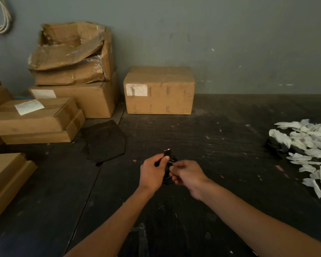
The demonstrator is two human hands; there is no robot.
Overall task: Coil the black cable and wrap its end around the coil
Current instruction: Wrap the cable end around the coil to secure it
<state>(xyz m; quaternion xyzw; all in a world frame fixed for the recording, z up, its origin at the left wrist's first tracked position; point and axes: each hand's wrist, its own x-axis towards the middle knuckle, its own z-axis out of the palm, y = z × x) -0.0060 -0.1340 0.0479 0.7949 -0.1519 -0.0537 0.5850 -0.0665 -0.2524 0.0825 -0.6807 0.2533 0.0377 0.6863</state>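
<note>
A small black cable bundle (pixel 168 165) hangs between my two hands above the dark floor, near the middle of the head view. My left hand (pixel 151 173) grips its left side, thumb and fingers curled round the strands, and a black plug end with a pale tip sticks up above the fingers. My right hand (pixel 186 174) pinches the right side of the bundle, with looped strands showing under its fingers. A thin pale wire glints across the bundle's middle. How the strands are wound is hidden by my fingers.
Stacked cardboard boxes (pixel 72 71) line the left wall, and one sealed box (pixel 158 89) stands ahead. A flat black sheet (pixel 105 140) lies left of my hands. A heap of white paper strips (pixel 311 149) and a dark lump (pixel 275 145) lie at the right.
</note>
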